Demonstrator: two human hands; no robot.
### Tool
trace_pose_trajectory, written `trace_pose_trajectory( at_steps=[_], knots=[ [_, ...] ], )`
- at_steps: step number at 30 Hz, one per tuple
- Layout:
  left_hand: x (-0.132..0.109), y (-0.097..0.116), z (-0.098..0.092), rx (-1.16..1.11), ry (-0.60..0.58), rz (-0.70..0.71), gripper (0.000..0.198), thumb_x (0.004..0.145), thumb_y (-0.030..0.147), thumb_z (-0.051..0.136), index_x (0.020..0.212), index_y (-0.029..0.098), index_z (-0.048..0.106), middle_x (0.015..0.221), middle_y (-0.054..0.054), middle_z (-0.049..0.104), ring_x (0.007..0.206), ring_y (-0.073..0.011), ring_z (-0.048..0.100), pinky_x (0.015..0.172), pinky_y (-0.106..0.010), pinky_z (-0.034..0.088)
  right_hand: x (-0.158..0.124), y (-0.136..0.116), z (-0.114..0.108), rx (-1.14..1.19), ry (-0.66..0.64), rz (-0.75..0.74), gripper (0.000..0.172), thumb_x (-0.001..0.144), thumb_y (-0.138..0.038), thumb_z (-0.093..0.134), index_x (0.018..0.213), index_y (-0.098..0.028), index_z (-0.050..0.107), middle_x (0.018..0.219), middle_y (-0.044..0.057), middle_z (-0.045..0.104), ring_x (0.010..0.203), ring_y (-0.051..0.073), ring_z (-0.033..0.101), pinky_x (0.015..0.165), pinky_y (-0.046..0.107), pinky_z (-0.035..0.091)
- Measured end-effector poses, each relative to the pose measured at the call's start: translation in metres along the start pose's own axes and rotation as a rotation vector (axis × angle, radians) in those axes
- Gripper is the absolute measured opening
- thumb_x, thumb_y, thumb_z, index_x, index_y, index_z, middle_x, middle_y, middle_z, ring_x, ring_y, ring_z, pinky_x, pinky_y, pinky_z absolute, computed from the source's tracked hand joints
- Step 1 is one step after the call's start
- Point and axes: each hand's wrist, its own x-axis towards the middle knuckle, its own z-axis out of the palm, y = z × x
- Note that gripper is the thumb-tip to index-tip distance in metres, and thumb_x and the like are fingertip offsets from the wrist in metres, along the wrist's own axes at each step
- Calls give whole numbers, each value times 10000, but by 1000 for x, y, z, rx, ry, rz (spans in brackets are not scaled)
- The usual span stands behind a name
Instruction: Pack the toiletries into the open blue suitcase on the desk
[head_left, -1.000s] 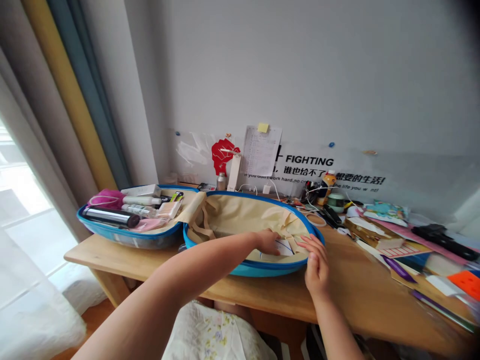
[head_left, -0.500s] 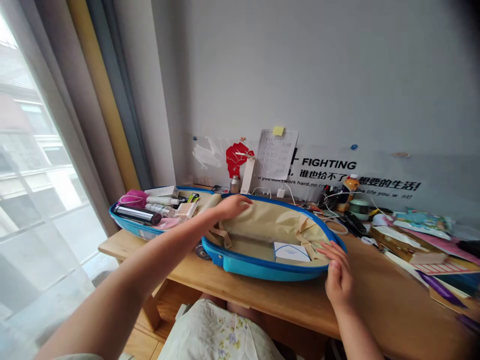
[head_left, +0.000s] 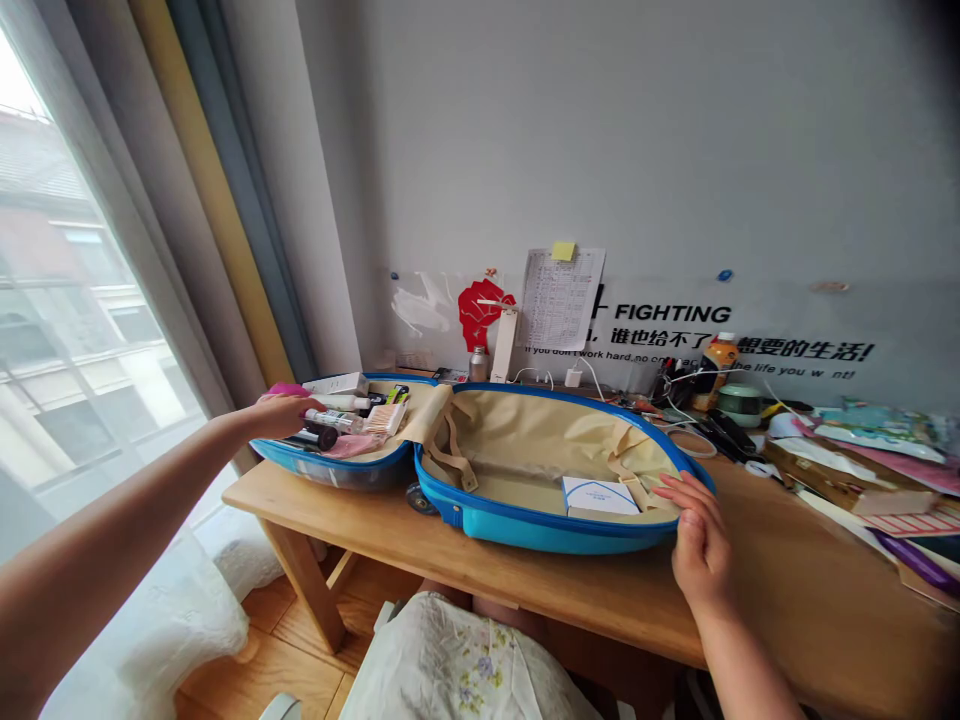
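Note:
A small blue suitcase point(head_left: 540, 528) lies open on the wooden desk point(head_left: 645, 600), both halves lined in beige. A white box point(head_left: 598, 496) lies in the right half. My right hand point(head_left: 699, 540) rests on that half's near right rim, fingers spread. The left half point(head_left: 334, 468) holds toiletry bottles, a dark tube point(head_left: 319, 438) and a pink item point(head_left: 289, 390). My left hand point(head_left: 281, 415) reaches over these items, fingers curled on them; what it grips is hidden.
Curtains point(head_left: 217, 200) and a window fill the left side. Papers, books and boxes point(head_left: 855, 460) clutter the desk's right end. Bottles, cables and a cup point(head_left: 739, 400) stand along the wall. A floral cushion point(head_left: 465, 660) sits below the desk edge.
My left hand left the white box in the right half, crossed the hinge and now sits on the items in the left half. The right hand stayed at the rim.

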Motion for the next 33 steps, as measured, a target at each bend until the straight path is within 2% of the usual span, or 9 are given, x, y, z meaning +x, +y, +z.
trace_pose_trajectory(
  at_steps=[3,6,11,15,18,22,25,29,33],
  knots=[
    [-4,-5,3,31,-83,21,452,488,271,548,900,286,732,1039,-62,746,1094,-321,635,934,-369,457,0,1,0,-4,4,19,407,985,-374,316,937,-195,678,1046,124,694,1158,285,593,1014,565,444],
    [-7,0,5,74,-74,-3,391,485,281,598,859,291,713,1070,-58,733,1145,-341,601,962,-394,433,0,1,1,-7,15,23,408,982,-388,321,935,-197,679,1040,123,696,1165,288,592,1009,564,448],
    [-13,11,4,127,-55,45,258,566,308,682,815,243,662,969,-30,722,1108,-294,590,960,-364,410,0,1,0,-5,2,4,394,985,-365,319,960,-198,675,1045,126,693,1166,279,588,1008,560,446],
    [-15,18,-8,133,-23,78,325,619,366,685,908,222,645,924,-18,717,1021,-263,615,938,-340,407,1,-1,-1,1,3,13,385,984,-370,328,951,-201,672,1033,122,694,1157,275,588,997,551,453],
    [-10,34,-24,124,17,101,435,674,430,629,1053,216,626,1010,-40,712,1021,-281,631,929,-334,419,1,-1,0,4,2,36,401,984,-396,327,932,-204,675,1026,118,695,1154,277,589,1002,556,447],
    [-8,90,-43,17,182,276,577,751,464,547,1261,195,538,1207,-97,637,1093,-291,613,965,-351,432,-2,2,0,-1,-2,53,414,986,-404,317,942,-201,675,1039,123,688,1171,282,577,1007,564,438],
    [-16,148,-46,-166,200,486,590,782,468,556,1315,221,495,1209,-81,604,1047,-249,625,921,-335,475,-3,3,-1,2,-4,38,408,988,-391,318,958,-199,677,1045,123,688,1184,284,569,1013,563,435],
    [-25,221,-31,-390,57,755,564,824,421,590,1339,221,478,1200,-85,594,1072,-221,611,939,-313,473,-1,0,-1,-2,-7,44,410,987,-394,327,943,-199,686,1038,121,695,1175,283,581,1004,554,445],
    [-24,273,-6,-353,-215,883,596,841,416,611,1379,208,462,1226,-97,593,1065,-218,612,933,-300,465,1,-3,-1,5,21,30,395,985,-376,339,933,-195,687,1024,119,700,1162,279,591,994,542,454]
  ],
)
